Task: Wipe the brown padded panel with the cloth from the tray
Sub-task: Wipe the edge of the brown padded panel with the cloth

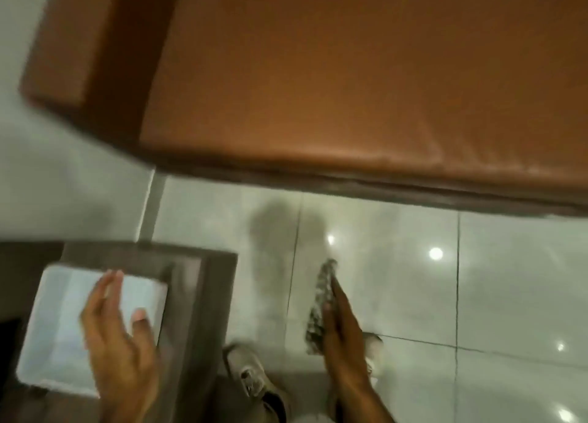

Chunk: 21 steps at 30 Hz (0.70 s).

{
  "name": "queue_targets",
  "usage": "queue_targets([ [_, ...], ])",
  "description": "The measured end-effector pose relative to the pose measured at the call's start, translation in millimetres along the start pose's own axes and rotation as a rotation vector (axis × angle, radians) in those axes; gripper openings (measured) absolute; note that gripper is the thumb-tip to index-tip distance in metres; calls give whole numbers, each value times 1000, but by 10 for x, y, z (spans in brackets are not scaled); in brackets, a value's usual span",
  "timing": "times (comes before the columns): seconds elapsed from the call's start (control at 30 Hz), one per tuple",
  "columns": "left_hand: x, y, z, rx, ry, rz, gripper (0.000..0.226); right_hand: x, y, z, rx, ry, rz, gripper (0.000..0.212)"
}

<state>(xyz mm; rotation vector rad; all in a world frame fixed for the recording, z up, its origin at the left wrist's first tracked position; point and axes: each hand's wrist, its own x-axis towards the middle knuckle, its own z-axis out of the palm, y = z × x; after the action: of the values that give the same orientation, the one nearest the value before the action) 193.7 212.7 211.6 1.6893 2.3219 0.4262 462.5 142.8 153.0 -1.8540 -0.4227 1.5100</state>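
Observation:
The brown padded panel (pixel 334 82) fills the top of the view, its front edge running from the middle left down to the right. A white tray (pixel 57 321) sits on a dark wooden stand at the lower left. My left hand (pixel 121 336) hovers over the tray with fingers spread and nothing in it. My right hand (pixel 343 324) is at the lower middle, above the floor and below the panel's edge. It holds a speckled grey cloth (pixel 319 308) that hangs against its palm side. The frame is blurred by motion.
The dark wooden stand (pixel 210 295) under the tray has its corner near the middle. Glossy pale floor tiles (pixel 477 295) with light reflections lie between stand and panel. My shoes (pixel 245 375) show at the bottom. A pale wall (pixel 63 181) is at the left.

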Motion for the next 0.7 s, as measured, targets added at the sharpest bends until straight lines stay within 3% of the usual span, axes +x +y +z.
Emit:
queue_targets([
  [0.07,159,846,267,-77,-71,363,58,89,41,-642,151,214,98,45],
  [0.13,375,1800,726,-39,-271,706,59,205,208,-1175,241,411,132,44],
  [0.2,514,2602,1203,109,-427,1029,60,344,489,-1513,367,525,180,47],
  [0.33,744,3675,2002,401,-534,1701,62,815,794,-1535,714,597,211,51],
  [0.5,918,4639,3200,480,-481,2031,65,1739,601,-865,1097,653,313,48],
  [0.6,997,4699,3788,506,-457,2100,69,2429,186,-468,1410,596,375,30],
  [0.7,1121,4488,4042,427,-378,2106,71,3234,-351,-96,1437,551,281,47],
])
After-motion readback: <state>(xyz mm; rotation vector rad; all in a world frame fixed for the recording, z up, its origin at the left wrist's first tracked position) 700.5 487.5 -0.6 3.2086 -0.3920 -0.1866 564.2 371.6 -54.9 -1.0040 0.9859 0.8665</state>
